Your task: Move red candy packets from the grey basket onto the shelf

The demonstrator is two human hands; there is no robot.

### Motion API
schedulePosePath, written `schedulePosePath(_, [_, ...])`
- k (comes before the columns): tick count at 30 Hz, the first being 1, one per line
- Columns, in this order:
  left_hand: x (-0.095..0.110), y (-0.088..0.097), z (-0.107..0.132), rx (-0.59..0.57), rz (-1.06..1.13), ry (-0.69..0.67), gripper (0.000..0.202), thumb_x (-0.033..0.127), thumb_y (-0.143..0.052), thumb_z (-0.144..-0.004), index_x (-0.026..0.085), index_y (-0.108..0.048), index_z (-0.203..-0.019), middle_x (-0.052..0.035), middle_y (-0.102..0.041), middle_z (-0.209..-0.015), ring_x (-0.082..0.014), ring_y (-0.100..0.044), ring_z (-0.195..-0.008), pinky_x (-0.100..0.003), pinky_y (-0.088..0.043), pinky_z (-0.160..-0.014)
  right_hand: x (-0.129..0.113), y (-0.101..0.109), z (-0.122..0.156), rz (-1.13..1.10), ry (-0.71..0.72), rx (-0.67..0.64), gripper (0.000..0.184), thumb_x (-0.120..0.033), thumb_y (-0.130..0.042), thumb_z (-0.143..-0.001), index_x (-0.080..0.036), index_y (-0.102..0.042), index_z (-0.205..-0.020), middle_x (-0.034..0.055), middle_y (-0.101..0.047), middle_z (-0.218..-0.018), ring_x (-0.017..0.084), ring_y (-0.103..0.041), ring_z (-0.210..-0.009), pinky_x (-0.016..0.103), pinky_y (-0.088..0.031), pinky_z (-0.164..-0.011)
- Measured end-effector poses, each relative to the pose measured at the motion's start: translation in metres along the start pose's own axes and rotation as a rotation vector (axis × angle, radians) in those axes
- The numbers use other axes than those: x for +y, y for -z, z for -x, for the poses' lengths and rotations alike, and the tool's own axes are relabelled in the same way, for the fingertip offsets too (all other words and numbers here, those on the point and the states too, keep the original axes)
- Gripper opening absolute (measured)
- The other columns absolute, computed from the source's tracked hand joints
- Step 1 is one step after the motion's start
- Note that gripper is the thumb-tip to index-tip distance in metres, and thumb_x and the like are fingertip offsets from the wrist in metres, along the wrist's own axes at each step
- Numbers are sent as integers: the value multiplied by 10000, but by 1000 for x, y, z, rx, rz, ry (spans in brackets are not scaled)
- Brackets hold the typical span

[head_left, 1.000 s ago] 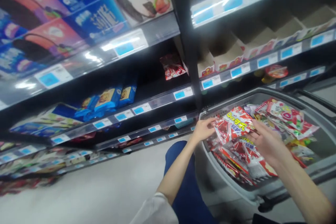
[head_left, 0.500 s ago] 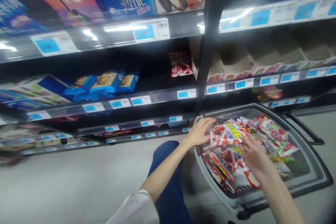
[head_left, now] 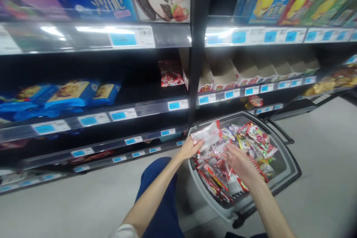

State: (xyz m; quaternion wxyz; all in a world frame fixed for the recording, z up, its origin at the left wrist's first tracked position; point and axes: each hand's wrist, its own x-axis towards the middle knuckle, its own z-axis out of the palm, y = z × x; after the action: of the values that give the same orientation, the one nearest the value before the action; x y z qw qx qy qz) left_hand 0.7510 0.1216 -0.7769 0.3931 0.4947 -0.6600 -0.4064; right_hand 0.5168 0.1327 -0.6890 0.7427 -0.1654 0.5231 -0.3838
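My left hand (head_left: 189, 149) is closed on the edge of a candy packet (head_left: 208, 134), its whitish side with red ends facing up. It holds this packet above the left part of a grey shopping basket (head_left: 208, 204). My right hand (head_left: 242, 163) is over the middle of the basket, its fingers curled at the edge of a second, shiny see-through and red packet (head_left: 217, 150); the thumb is hard to make out. Under both hands lie several red and white packets (head_left: 213, 178). A white and pink candy packet (head_left: 259, 135) rests toward the basket's far right.
Shelves with price labels (head_left: 178, 105) rise behind the basket. One red candy bag (head_left: 170, 73) lies on the middle shelf, beside open cardboard display boxes (head_left: 223, 70). Blue biscuit packs (head_left: 68, 93) are further left. The basket's black handle (head_left: 280, 130) sticks out to the right. My knee (head_left: 158, 193) is close to its left side.
The view has swung right. The red packet with yellow lettering no longer shows its printed front; a whitish packet side is now in my left hand. My right fingers have curled in.
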Motion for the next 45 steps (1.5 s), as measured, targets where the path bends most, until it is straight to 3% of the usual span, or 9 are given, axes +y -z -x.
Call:
schedulePosePath(3, [-6,1,-2,168,169,85,544,520,-444,-981,134,-635,-1314,-120,-702,-1233,-269,-567,-1296,-429,-383,-1166,1,1,0,0,-12,73,360,-298,-934,-617,-181,-710,-875,15,-729,-856,129,-686,-698,213,-557,-634])
schedulePosePath(6, [-10,1,1,224,212,125,607,561,-437,-968,110,-621,-1330,-136,-697,-1237,-285,-534,-1336,-448,-334,-1199,-1,1,2,-10,-6,95,344,-289,-918,-627,-183,-701,-872,14,-723,-849,129,-676,-690,218,-533,-623])
schedulePosePath(12, [-13,1,15,15,-52,81,509,494,-425,-995,154,-666,-1288,-110,-709,-1223,-291,-545,-1323,-441,-351,-1185,-1,-1,7,29,13,53,366,-336,-905,-648,-175,-683,-892,16,-720,-865,125,-667,-700,224,-509,-646])
schedulePosePath(19, [-14,2,12,23,-164,62,477,430,-403,-1013,164,-631,-1337,-102,-682,-1258,-277,-595,-1227,-441,-386,-1156,0,0,6,79,44,1,402,-406,-885,-676,-177,-680,-935,46,-738,-904,139,-683,-705,247,-513,-660])
schedulePosePath(24, [4,-16,17,10,-307,-165,539,227,-461,-967,258,-469,-1505,-118,-547,-1370,-258,-569,-1212,-420,-499,-1026,8,-8,10,233,176,-115,521,-510,-816,-756,-240,-666,-1176,83,-706,-1202,229,-709,-960,344,-578,-767])
schedulePosePath(30, [19,-37,21,51,-390,-439,847,-36,-411,-798,380,-397,-1535,-105,-468,-1354,-246,-533,-1244,-423,-517,-1014,19,-8,4,387,413,-31,383,-489,-836,-727,-210,-747,-976,66,-761,-1002,283,-694,-1010,447,-526,-982])
schedulePosePath(34, [27,-29,20,25,-270,-424,912,33,-504,-745,325,-278,-1579,-130,-443,-1414,-278,-501,-1310,-473,-485,-1071,10,-8,3,459,409,-14,416,-468,-875,-656,-192,-763,-946,93,-767,-1014,313,-703,-1025,481,-523,-998])
schedulePosePath(39, [28,-20,21,54,-97,-407,822,102,-595,-759,299,-380,-1528,-131,-415,-1455,-267,-485,-1345,-444,-454,-1110,10,-10,0,542,368,10,391,-442,-904,-581,-176,-778,-838,88,-772,-848,315,-730,-885,429,-604,-844])
schedulePosePath(45, [23,-16,41,-4,-4,-213,761,433,-792,-797,246,-504,-1477,-150,-459,-1461,-287,-486,-1363,-422,-424,-1143,14,-14,12,641,369,33,320,-402,-906,-580,-194,-753,-768,71,-770,-818,286,-733,-816,366,-626,-737])
